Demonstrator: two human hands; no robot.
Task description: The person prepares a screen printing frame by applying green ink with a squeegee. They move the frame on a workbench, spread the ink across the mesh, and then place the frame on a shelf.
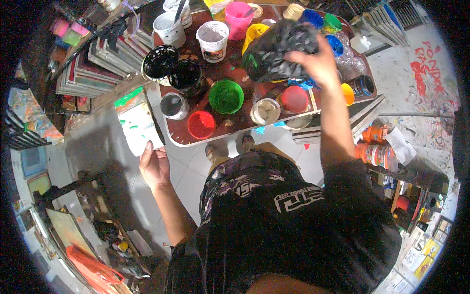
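Observation:
My left hand (154, 165) holds a white card (138, 123) smeared with green paint, out to the left of a low brown table (172, 133). My right hand (317, 60) reaches over the table's far right and grips a crumpled black plastic bag (276, 50) that hangs above the paint pots. Below the bag stand open pots of green paint (226, 96), red paint (201, 124), pinkish red paint (294, 98) and cream paint (265, 111).
Black paint tubs (159, 61), white buckets (212, 40) and a pink cup (238, 17) crowd the table's back. Stacked canvases (93, 73) stand at left. Orange jars (374, 153) and clutter lie at right. My feet (230, 147) rest on a tiled floor.

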